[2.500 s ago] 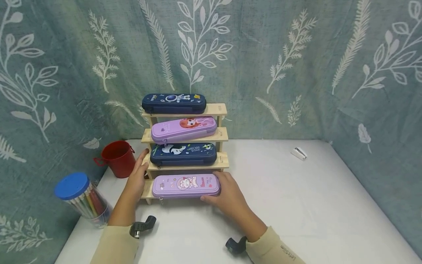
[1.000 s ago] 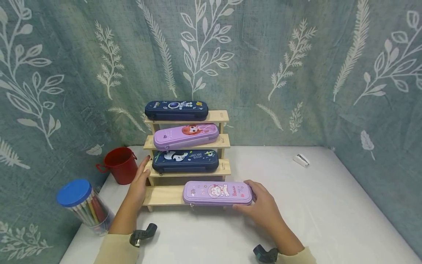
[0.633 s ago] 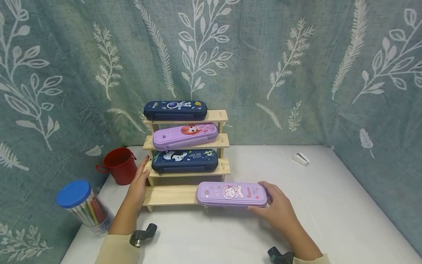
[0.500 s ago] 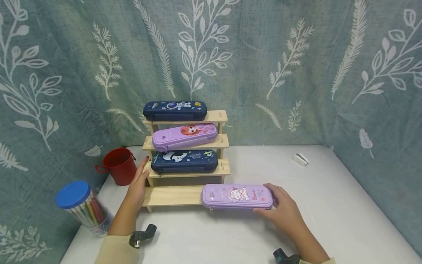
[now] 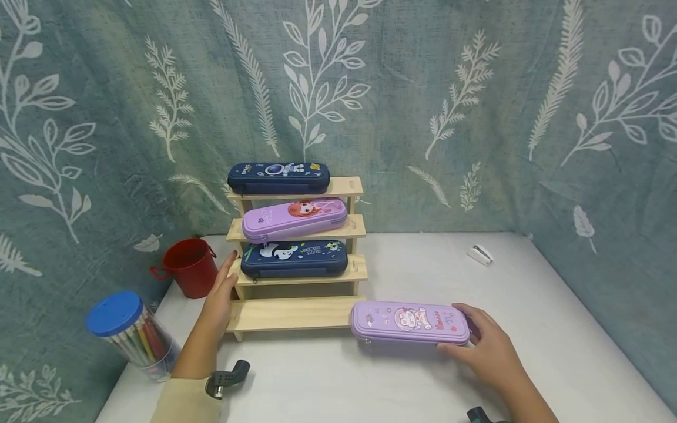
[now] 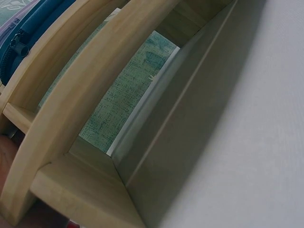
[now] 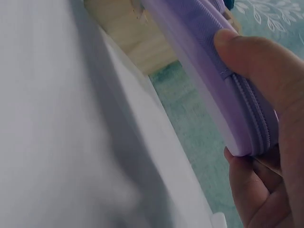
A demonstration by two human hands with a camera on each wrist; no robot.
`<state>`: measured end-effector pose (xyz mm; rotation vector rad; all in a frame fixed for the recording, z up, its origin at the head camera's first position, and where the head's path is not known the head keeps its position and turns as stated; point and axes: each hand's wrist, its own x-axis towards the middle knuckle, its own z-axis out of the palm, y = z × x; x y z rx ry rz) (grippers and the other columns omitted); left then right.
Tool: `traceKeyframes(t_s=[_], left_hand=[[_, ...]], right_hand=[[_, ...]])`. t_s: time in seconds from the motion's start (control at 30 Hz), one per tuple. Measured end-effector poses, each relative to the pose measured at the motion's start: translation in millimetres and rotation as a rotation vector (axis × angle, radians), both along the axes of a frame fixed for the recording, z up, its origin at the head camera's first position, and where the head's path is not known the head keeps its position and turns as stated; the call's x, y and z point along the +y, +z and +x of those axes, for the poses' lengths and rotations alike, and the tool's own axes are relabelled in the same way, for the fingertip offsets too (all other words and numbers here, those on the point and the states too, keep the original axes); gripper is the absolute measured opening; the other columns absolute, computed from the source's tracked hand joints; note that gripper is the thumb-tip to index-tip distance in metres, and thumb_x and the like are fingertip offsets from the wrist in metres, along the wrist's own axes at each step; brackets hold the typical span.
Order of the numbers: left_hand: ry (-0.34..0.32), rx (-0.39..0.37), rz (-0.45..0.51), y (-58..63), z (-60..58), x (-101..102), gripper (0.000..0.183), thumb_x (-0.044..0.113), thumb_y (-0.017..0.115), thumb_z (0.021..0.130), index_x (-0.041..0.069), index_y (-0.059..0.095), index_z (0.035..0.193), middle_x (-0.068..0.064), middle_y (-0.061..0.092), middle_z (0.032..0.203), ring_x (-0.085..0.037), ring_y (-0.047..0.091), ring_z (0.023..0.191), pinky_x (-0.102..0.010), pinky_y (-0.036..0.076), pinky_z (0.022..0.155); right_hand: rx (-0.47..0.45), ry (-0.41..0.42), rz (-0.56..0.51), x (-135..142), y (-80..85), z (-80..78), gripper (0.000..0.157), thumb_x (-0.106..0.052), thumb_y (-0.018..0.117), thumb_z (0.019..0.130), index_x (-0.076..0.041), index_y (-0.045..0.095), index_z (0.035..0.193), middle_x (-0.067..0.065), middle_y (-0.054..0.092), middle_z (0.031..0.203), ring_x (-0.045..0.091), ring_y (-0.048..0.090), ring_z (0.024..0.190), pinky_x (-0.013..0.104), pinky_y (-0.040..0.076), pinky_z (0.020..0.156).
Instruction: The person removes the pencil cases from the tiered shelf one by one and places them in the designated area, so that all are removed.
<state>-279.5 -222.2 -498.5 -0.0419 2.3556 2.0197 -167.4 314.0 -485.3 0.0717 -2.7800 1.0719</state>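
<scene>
My right hand (image 5: 489, 346) grips the right end of a light purple pencil case (image 5: 409, 323) with a bunny picture. In the right wrist view its thumb (image 7: 237, 52) lies on the zip side and fingers are under the other edge. The case hangs above the white table at the right end of the lowest shelf. My left hand (image 5: 215, 302) rests against the left side of the stepped wooden rack (image 5: 296, 311), fingers extended; the rack partly hides it in the left wrist view. Higher shelves hold a panda pencil case (image 5: 293, 258), a purple girl-print case (image 5: 296, 218) and an astronaut case (image 5: 278, 178).
Left of the rack stand a red cup (image 5: 190, 267) and a clear tub of coloured pens with a blue lid (image 5: 114, 313). A white stapler (image 5: 480, 255) lies at the back right of the white table (image 5: 555, 329). A leaf-patterned curtain (image 5: 402, 106) encloses the back and sides.
The right hand has taken the bunny pencil case off the lowest shelf and carried it to the right, baring that shelf. The left hand stays at the rack's side.
</scene>
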Motion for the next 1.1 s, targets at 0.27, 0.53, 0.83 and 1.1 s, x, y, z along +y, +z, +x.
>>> traceKeyframes(t_s=[0.27, 0.53, 0.83, 1.1], left_hand=[[0.002, -0.009, 0.024, 0.2, -0.3, 0.2, 0.057, 0.029, 0.023, 0.114, 0.043, 0.011, 0.168, 0.007, 0.003, 0.177, -0.022, -0.008, 0.163, -0.062, -0.004, 0.129], [-0.001, 0.020, 0.031, 2.1, 2.3, 1.0, 0.056, 0.030, 0.023, 0.114, 0.043, 0.013, 0.168, 0.008, 0.004, 0.177, -0.021, -0.007, 0.163, -0.062, -0.004, 0.129], [0.004, 0.029, 0.046, 0.6, 5.4, 3.1, 0.057, 0.028, 0.024, 0.114, 0.038, 0.014, 0.169, 0.007, 0.005, 0.177, -0.021, -0.006, 0.163, -0.061, -0.003, 0.129], [-0.001, 0.039, 0.047, 2.2, 4.4, 3.8, 0.057, 0.028, 0.024, 0.114, 0.035, 0.014, 0.169, 0.006, 0.006, 0.177, -0.021, -0.005, 0.163, -0.061, -0.002, 0.129]], right_hand=[[-0.039, -0.031, -0.019, 18.2, 0.6, 0.1, 0.102, -0.052, 0.094, 0.072, -0.007, 0.049, 0.152, 0.021, 0.052, 0.152, 0.044, 0.052, 0.140, -0.003, 0.036, 0.093], [-0.106, -0.049, 0.024, 34.1, -0.5, -14.2, 0.107, -0.060, 0.089, 0.074, -0.006, 0.045, 0.155, 0.029, 0.045, 0.156, 0.049, 0.051, 0.139, 0.044, 0.045, 0.105], [-0.120, -0.022, 0.038, 51.4, -9.9, -48.2, 0.106, -0.058, 0.088, 0.077, -0.005, 0.043, 0.156, 0.031, 0.044, 0.156, 0.054, 0.046, 0.140, 0.063, 0.041, 0.112], [-0.237, -0.017, 0.017, 61.5, -21.4, -92.7, 0.106, -0.061, 0.086, 0.078, -0.007, 0.042, 0.158, 0.030, 0.041, 0.159, 0.056, 0.030, 0.149, 0.074, 0.026, 0.116]])
